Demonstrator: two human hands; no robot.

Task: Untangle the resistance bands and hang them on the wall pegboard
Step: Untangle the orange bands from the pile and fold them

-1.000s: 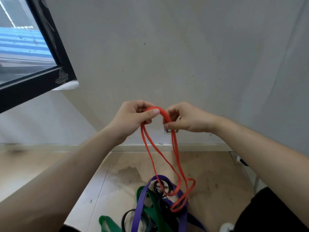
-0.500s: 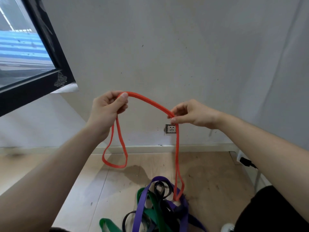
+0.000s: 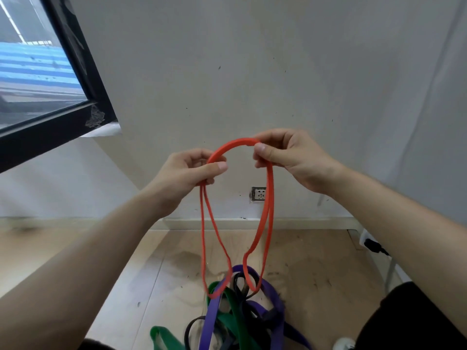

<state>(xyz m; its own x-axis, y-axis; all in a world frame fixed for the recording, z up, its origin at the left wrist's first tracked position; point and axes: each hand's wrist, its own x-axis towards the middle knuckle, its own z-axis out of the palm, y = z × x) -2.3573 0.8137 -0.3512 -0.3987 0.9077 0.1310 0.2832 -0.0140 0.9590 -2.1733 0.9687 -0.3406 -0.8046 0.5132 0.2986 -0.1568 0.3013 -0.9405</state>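
Note:
Both hands hold a thin red resistance band (image 3: 270,210) at chest height in front of a grey wall. My left hand (image 3: 185,173) pinches its left part and my right hand (image 3: 290,157) pinches its right part, with a short arch of band between them. Two long red loops hang down from the hands, one under each. Below them on the wooden floor lies a tangle of a purple band (image 3: 212,314), a green band (image 3: 235,317) and a black band (image 3: 240,286). No pegboard is in view.
A black-framed window (image 3: 75,114) fills the upper left. A wall socket (image 3: 258,194) sits low on the wall behind the red band. A black plug and cable (image 3: 374,246) are at the right by the skirting. My dark trouser leg (image 3: 417,317) fills the lower right.
My hands have come closer together and my right hand has risen. The red band now hangs as two loops of similar length, clear of the pile.

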